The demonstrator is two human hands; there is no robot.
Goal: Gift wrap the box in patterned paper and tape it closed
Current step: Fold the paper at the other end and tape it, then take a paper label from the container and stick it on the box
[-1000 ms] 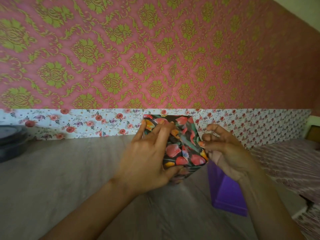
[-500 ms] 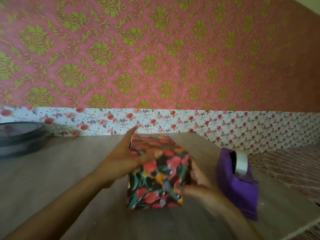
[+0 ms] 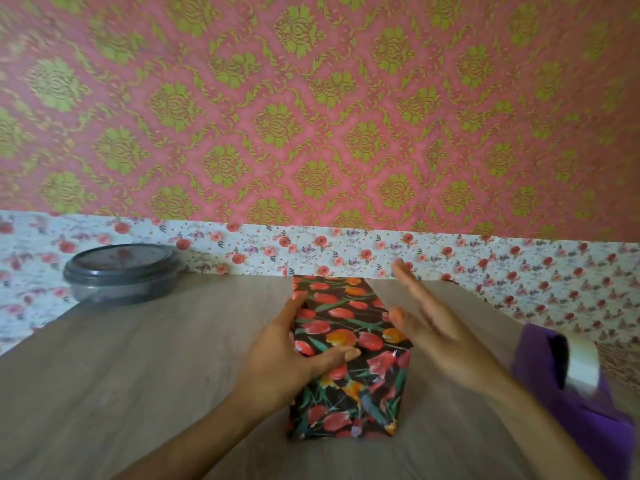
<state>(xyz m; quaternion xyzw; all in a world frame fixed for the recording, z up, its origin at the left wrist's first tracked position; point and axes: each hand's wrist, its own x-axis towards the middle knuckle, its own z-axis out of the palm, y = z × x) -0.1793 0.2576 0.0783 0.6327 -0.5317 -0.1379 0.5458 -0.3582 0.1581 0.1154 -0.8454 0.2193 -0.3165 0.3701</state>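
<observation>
A wall [image 3: 311, 109] papered in pink with an olive-green damask pattern fills the upper view. Below it runs a white border strip [image 3: 363, 252] printed with small red and pink roses, meeting the far edge of a pale wood-grain table [image 3: 138, 358]. Soft, even light falls across everything.
</observation>
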